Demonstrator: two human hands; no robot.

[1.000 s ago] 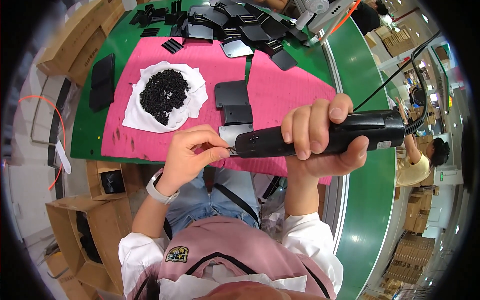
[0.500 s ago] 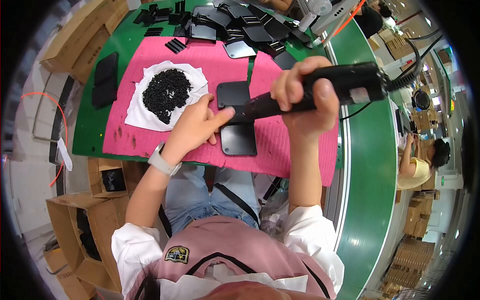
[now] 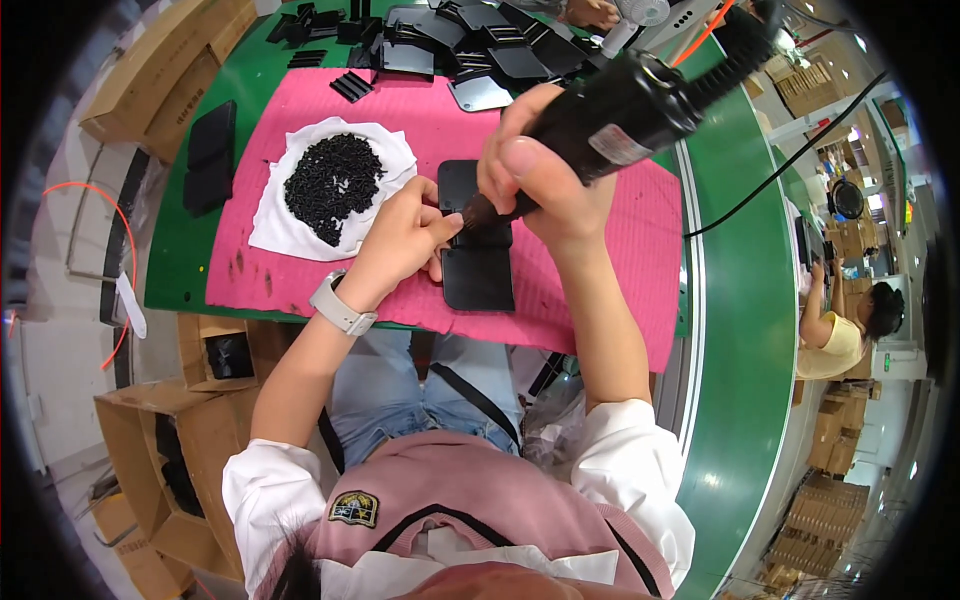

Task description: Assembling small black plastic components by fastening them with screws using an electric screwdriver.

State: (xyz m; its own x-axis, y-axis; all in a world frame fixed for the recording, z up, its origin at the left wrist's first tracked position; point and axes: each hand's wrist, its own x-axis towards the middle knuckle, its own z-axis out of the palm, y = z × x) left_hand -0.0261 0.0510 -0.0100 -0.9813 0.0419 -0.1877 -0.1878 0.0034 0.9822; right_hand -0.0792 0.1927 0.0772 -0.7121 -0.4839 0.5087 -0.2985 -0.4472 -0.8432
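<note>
A black electric screwdriver (image 3: pixel 600 115) is wrapped in my right hand (image 3: pixel 545 180), tilted so its cord end rises to the upper right. Its front end points down at the middle of a black plastic part; the very tip is hidden. That part has two flat panels, a far panel (image 3: pixel 458 180) and a near panel (image 3: pixel 478 280), joined by a narrower middle. With thumb and curled fingers, my left hand (image 3: pixel 405 235) grips the left edge of the middle. Left of it, a heap of small black screws (image 3: pixel 335 185) lies on a white cloth (image 3: pixel 275 225).
A pink foam mat (image 3: pixel 610 290) covers part of the green table (image 3: pixel 165 270). Black plastic parts (image 3: pixel 410 58) pile up at the back, near a small fan (image 3: pixel 640 12). Two dark pieces (image 3: pixel 210 160) lie at the left. Open cardboard boxes (image 3: pixel 150 480) stand beside the table.
The screwdriver has swung from nearly level to a steep slant, its cord end going up. My right hand has moved left over the part. My left hand has shifted slightly, still on the part.
</note>
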